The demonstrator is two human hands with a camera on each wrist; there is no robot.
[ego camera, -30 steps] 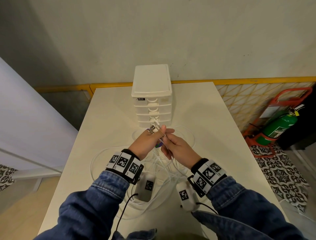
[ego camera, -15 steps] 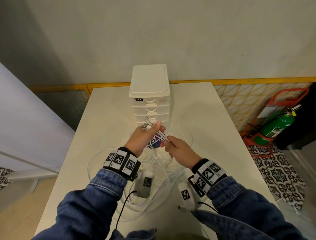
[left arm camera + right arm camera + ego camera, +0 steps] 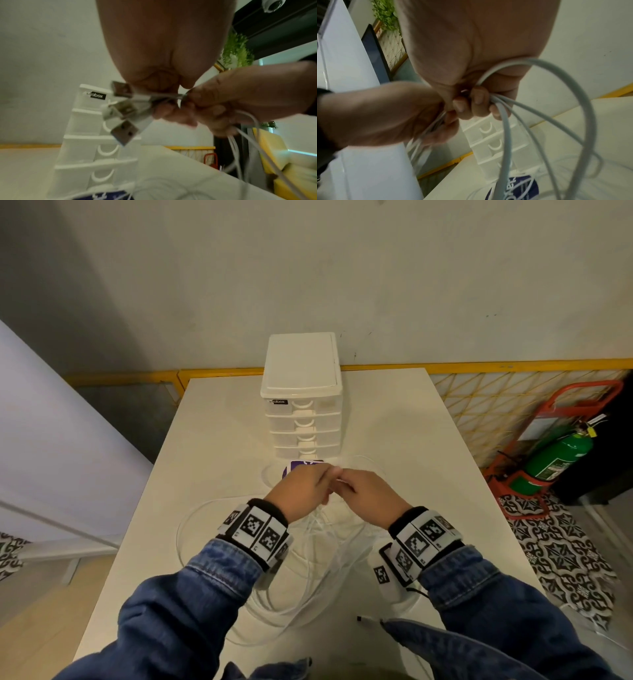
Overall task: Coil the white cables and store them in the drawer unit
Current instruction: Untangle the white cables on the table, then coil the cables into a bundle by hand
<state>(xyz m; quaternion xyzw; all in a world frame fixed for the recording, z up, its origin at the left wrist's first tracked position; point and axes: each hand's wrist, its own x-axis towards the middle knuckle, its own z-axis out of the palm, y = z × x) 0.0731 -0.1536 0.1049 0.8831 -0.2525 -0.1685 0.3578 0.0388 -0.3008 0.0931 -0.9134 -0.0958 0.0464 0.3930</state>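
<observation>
Several white cables [image 3: 308, 573] lie in loose loops on the white table [image 3: 404, 440] under my wrists. My left hand [image 3: 325, 475] pinches a bunch of them just behind their metal USB plugs [image 3: 123, 119], which stick out towards the drawer unit. My right hand [image 3: 346, 479] touches the left hand, and its curled fingers [image 3: 476, 104] grip the same cable strands [image 3: 556, 115], which arc away in a loop. The white drawer unit [image 3: 301, 392] stands just beyond both hands with all its drawers shut.
A purple item [image 3: 303, 465] lies flat between the drawer unit and my hands. A small dark-tipped connector [image 3: 363, 618] lies near the table's front edge. A green fire extinguisher [image 3: 558, 457] stands on the floor to the right.
Both hands have turned palm down and drawn together. The plug ends that stuck up above my left hand are now hidden beneath it in the head view.
</observation>
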